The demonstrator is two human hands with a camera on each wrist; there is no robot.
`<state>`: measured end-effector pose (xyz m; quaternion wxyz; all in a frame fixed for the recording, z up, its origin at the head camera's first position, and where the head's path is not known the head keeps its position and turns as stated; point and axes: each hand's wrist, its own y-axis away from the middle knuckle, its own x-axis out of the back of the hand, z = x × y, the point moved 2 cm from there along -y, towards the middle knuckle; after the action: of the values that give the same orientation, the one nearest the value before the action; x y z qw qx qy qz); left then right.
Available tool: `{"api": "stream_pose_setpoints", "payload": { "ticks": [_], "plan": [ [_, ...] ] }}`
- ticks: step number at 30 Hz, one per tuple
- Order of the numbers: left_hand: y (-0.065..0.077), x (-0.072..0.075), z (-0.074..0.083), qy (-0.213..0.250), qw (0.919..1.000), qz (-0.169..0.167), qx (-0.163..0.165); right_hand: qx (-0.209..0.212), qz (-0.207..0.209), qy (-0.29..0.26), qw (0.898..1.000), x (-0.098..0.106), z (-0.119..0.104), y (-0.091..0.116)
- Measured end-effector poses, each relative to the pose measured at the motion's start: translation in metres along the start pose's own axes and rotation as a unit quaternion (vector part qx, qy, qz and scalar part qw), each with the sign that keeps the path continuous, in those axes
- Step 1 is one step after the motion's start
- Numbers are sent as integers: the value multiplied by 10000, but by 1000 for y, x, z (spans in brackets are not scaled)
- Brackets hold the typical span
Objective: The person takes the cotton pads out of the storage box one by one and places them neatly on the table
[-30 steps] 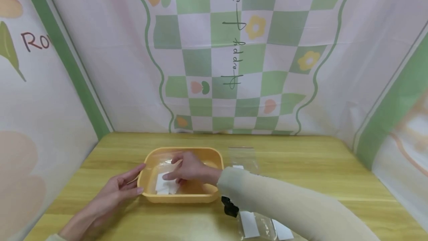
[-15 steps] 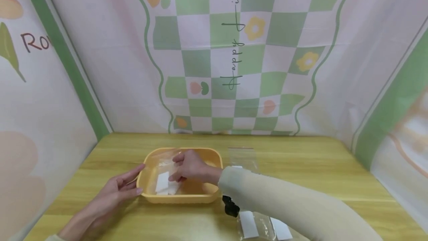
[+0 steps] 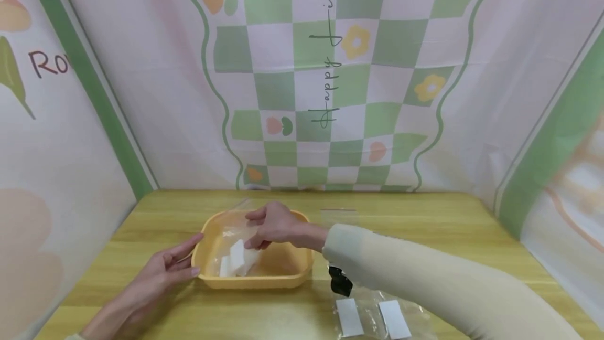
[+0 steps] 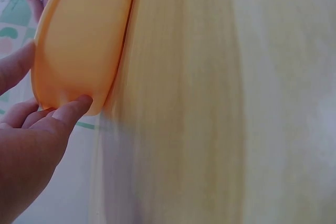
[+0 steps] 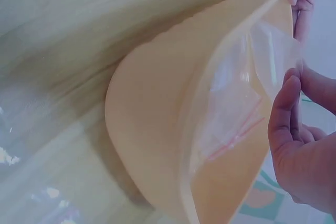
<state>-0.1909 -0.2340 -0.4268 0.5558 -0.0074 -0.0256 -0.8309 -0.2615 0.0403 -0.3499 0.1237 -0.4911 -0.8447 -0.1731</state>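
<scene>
A yellow-orange plastic basin [image 3: 257,281] stands on the wooden table. My left hand [image 3: 162,269] holds its left end, with thumb and fingers spread against the rim and outer wall. Over the basin, my right hand [image 3: 273,224] pinches a clear zip bag [image 5: 281,51] between thumb and fingers. The pinched bag slants up from the basin, and its upper edge shows above the far rim in the head view. White slips [image 3: 238,256] show through the plastic below. Another piece of clear bag with a red zip line [image 5: 236,137] lies inside the basin in the right wrist view.
Right of the basin, clear bags with white slips [image 3: 349,317] lie on the table [image 3: 264,314], partly beneath the right sleeve [image 3: 424,261]. Another clear bag [image 3: 338,216] lies behind the right forearm. A printed cloth [image 3: 321,93] hangs behind the table.
My right hand has risen slightly and moved right, drawing the zip bag upward, so a white slip now tilts up. The left hand stays on the basin's end.
</scene>
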Motion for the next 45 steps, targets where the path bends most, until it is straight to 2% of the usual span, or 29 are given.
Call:
{"api": "stream_pose_setpoints", "payload": {
  "ticks": [6,15,21,28,33,38,45],
  "plan": [
    [1,-1,1,-35,9999,76,100,139,-102,16,9999,14,-5,10],
    [0,0,-1,-30,10000,4,51,229,-275,78,9993,47,-13,30],
    [0,0,-1,44,10000,-4,61,236,-138,290,9992,78,-17,47],
    [0,-1,-1,90,9999,34,44,191,-17,458,9988,123,-13,78],
    [0,-1,0,61,9999,96,83,121,189,433,9988,156,0,103],
    [-1,-1,0,11,9999,84,99,13,368,351,9987,186,24,126],
    [0,0,-1,17,10000,-27,92,-171,342,-126,9992,211,66,138]
  ]
}}
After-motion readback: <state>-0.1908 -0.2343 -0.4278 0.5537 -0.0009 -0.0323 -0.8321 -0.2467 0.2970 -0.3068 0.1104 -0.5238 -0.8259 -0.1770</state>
